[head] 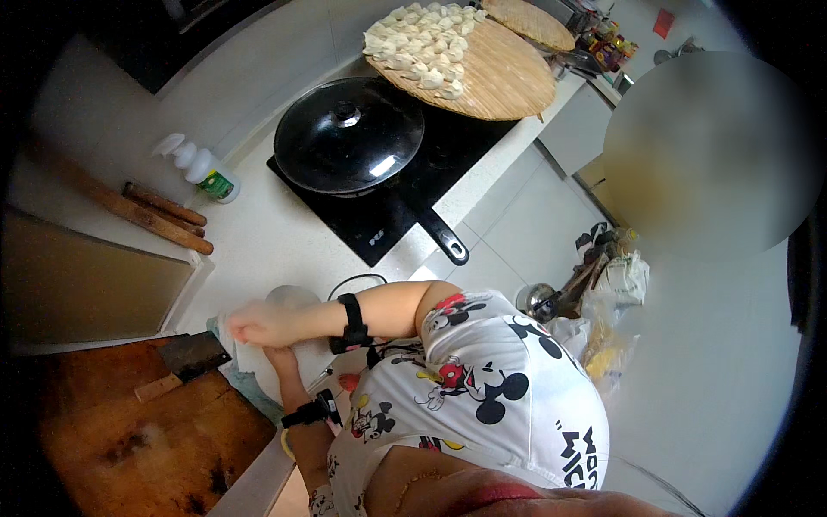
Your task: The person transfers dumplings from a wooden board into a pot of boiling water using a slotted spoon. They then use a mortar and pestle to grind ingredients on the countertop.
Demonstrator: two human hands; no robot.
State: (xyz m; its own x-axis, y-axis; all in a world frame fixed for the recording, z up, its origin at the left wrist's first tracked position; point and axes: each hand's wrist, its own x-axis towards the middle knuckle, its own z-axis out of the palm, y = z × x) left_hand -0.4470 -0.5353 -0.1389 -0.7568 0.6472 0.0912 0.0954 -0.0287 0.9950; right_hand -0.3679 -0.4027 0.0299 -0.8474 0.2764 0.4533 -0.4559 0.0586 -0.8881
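My right hand (255, 324), blurred, has its fingers curled over a pale cloth or paper (245, 358) at the cutting board's corner; whether it holds anything cannot be told. My left hand (278, 354) lies close beneath it, mostly hidden, only the wrist side showing. A blurred round container (292, 296) stands beside the right hand. Nearby, a cleaver (194, 357) with a wooden handle lies on the stained wooden cutting board (155, 420). A teal cloth (255, 391) shows along the board's edge. Both wrists wear black straps.
A lidded black pan (349, 139) sits on the black cooktop (387, 226), its handle jutting past the counter edge. Behind are a woven tray (510, 71) of dumplings (426, 39), a spray bottle (210, 174) and wooden rolling pins (161, 223). A kettle (539, 302) and bags (623, 278) are on the floor.
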